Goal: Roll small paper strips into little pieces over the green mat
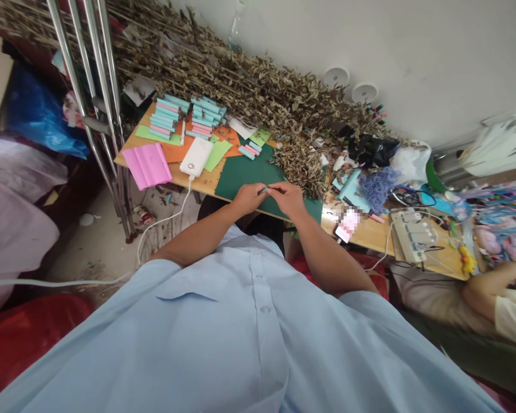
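Over the green cutting mat (245, 179), my left hand (248, 198) and my right hand (287, 197) meet with fingertips pinched together. Between them shows a bit of a small blue paper roll (264, 190); the fingers cover most of it. Just behind my hands lie a few blue and pink paper rolls (250, 150) on the mat. A heap of dried leaves (303, 163) sits beside my right hand. Further left, stacks of blue and pink rolls (165, 117) rest on orange and green paper.
A white power bank (196, 156) with a cable and pink paper (147, 166) lie at left, near metal crutches (90, 86). To the right are a lit phone (348, 225), purple yarn (379, 188) and a power strip (413, 232). Another person's arm (490, 287) is at far right.
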`<state>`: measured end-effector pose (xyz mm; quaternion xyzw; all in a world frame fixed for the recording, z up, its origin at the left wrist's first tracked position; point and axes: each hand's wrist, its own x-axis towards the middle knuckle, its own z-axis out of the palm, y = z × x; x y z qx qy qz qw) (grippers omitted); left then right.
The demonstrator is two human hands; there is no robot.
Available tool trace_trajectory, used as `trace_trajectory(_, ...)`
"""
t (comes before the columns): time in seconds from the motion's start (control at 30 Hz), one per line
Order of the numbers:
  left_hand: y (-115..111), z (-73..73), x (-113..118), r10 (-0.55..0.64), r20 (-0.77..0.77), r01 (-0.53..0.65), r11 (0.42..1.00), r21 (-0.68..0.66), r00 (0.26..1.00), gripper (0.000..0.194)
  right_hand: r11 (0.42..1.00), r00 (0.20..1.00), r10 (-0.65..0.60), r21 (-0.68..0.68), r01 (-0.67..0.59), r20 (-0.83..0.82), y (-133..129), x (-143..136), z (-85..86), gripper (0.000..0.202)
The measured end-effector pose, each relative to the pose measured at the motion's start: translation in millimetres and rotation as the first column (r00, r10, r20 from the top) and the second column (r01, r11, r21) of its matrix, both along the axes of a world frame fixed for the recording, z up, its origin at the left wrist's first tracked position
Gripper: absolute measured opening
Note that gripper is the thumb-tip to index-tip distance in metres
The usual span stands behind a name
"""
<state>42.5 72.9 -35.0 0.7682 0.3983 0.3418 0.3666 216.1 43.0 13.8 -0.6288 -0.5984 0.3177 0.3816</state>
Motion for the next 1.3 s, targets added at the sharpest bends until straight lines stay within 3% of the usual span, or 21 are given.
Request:
trace_trajectory(0.23,0.6,-4.3,0.9,-0.008,-0.011,0.007,0.999,-0.041,1.0,0.026,0.93,0.926,-0.193,-0.362,0.067,-0.325,8.4,-10.6,8.7,0.018)
trace_trajectory(0.37,2.4,-8.4,1.3,0.004,0.005,-0.004,1.0,-0.028,1.0,0.029,0.935,0.914,-0.223,-0.341,0.101,-0.34,10.4,-15.0,10.7,0.018)
trace_trajectory(0.57,1.8,-8.4,-0.6,-0.049,0.075,0.051,0.998,-0.024,0.996,0.037,0.917,0.9,-0.126,-0.394,-0.055,-0.417,8.9,-3.9,16.1,0.027)
trace_trajectory(0.93,0.2,0.0,-6.2,-0.089,0.205,0.109,0.99,-0.088,0.975,0.026,0.978,0.943,-0.013,-0.201,-0.058,-0.333,3.2,0.7,4.0,0.033)
trace_trajectory(1.13,-3.5,2.8,-8.0,-0.085,0.206,0.097,0.994,-0.046,0.975,0.037,0.993,0.984,0.066,-0.087,-0.082,-0.166,-6.5,5.5,-0.2,0.031)
trace_trajectory(1.3,-5.3,4.3,-8.9,-0.077,0.247,0.09,0.995,-0.041,0.966,0.039,0.994,0.985,0.09,-0.046,-0.098,-0.145,-12.5,6.8,-2.9,0.032)
